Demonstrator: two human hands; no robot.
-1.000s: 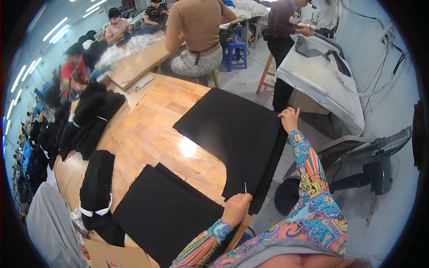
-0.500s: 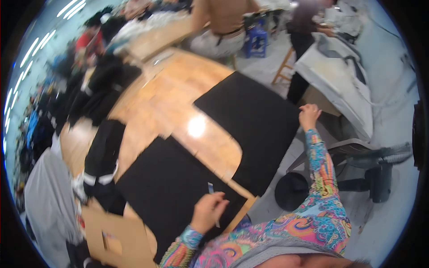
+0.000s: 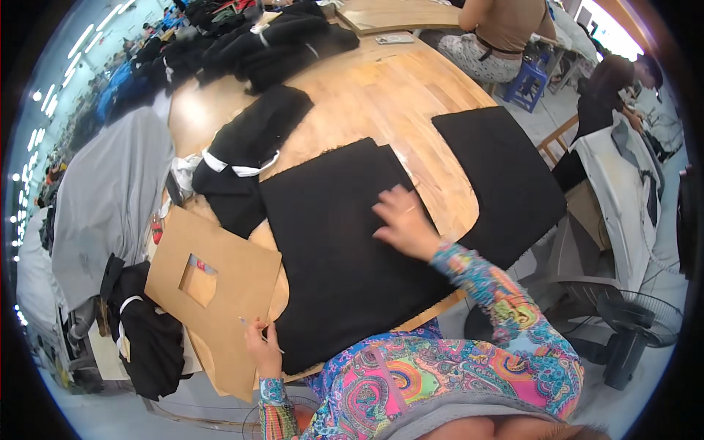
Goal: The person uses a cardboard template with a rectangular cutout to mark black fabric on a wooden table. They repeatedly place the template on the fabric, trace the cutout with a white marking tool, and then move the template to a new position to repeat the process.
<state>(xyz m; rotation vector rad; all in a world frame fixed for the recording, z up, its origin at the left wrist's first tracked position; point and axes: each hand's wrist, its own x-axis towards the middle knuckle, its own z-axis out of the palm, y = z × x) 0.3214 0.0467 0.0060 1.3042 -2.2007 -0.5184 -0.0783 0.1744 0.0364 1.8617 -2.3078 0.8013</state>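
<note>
A stack of black fabric panels (image 3: 330, 242) lies flat on the wooden table in front of me. Over its right part my right hand (image 3: 407, 224) is spread with fingers apart, slightly blurred; whether it touches the cloth I cannot tell. Beyond it, another black fabric panel (image 3: 506, 176) with a curved inner edge reaches the table's right side. At the lower left, my left hand (image 3: 264, 346) is closed around a thin pen-like stick (image 3: 243, 320). That hand is beside the near right edge of a brown cardboard template (image 3: 227, 271) with a rectangular cutout.
A black cloth bundle tied with white strips (image 3: 242, 154) lies past the template. More black bundles (image 3: 286, 44) fill the table's far left, near a phone-like object (image 3: 394, 39). Grey cloth (image 3: 110, 205) drapes at left; a fan (image 3: 631, 323) stands right. People work beyond.
My left hand has moved left with the stick, off the black stack to beside the template. My right hand has left the right panel's edge and come over the stack. The view has shifted left.
</note>
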